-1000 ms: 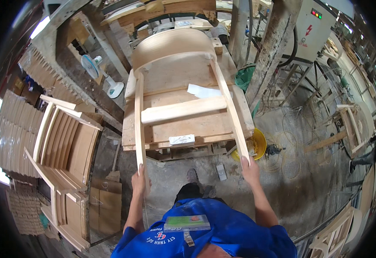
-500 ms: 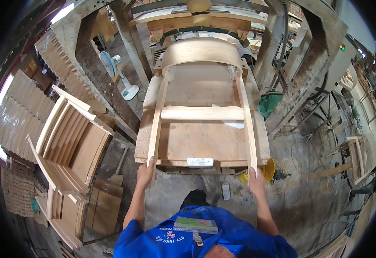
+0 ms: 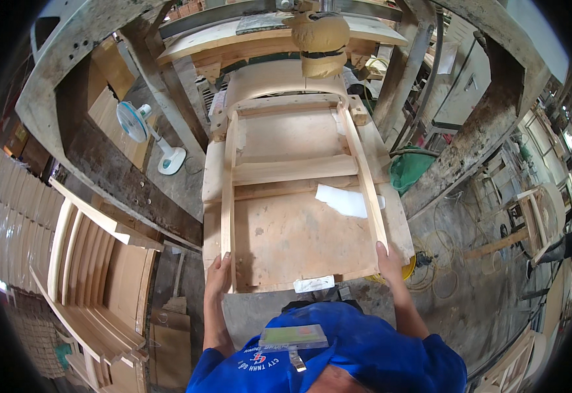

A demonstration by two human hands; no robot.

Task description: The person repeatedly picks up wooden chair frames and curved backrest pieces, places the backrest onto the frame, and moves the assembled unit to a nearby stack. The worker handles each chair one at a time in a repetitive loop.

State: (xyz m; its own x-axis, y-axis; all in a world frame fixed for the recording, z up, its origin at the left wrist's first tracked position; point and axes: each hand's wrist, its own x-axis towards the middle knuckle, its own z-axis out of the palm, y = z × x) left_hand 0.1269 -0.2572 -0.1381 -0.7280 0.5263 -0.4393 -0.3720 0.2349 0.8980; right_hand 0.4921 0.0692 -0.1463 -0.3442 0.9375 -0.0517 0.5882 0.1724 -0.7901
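A pale wooden chair-back frame (image 3: 296,171) lies over a worn plywood board (image 3: 299,236). It has two long side legs, a crossbar and a wide curved top rail (image 3: 266,82) at the far end. My left hand (image 3: 218,275) is closed round the near end of the left leg. On the other side, my right hand (image 3: 389,263) grips the right leg close to its near end. The far rail is partly hidden by a tan rounded block (image 3: 322,44) hanging from above. White sheet material (image 3: 343,201) lies on the board under the right leg.
Heavy worn metal posts (image 3: 132,177) flank the board on both sides. Curved wooden parts (image 3: 89,255) are stacked at the left, near a standing fan (image 3: 143,131). To the right are a green bag (image 3: 409,170), a yellow bucket (image 3: 409,267) and hoses on the floor.
The frame has come down flatter on the board, its top rail now lower and partly behind the tan block. Both hands still hold the legs. The view has shifted forward.
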